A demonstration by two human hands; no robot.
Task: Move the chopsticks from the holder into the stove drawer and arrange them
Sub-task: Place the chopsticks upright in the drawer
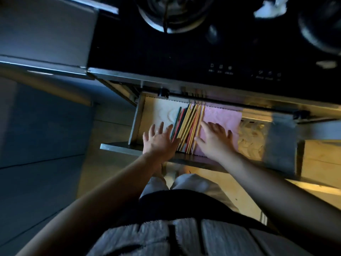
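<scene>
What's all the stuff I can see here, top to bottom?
Stove top: one, black and glossy, upper centre, with a burner at its far edge.
Control icons: a small pale row, near the front edge of the stove.
Drawer: one, metal, pulled open below the stove.
Chopsticks: a bundle, too many to count; yellow, red and dark green, lying side by side in the drawer.
Pink cloth: one, lining the drawer right of the chopsticks.
Left hand: open, fingers spread, at the bundle's left side.
Right hand: open, flat on the cloth at the bundle's right side.
</scene>
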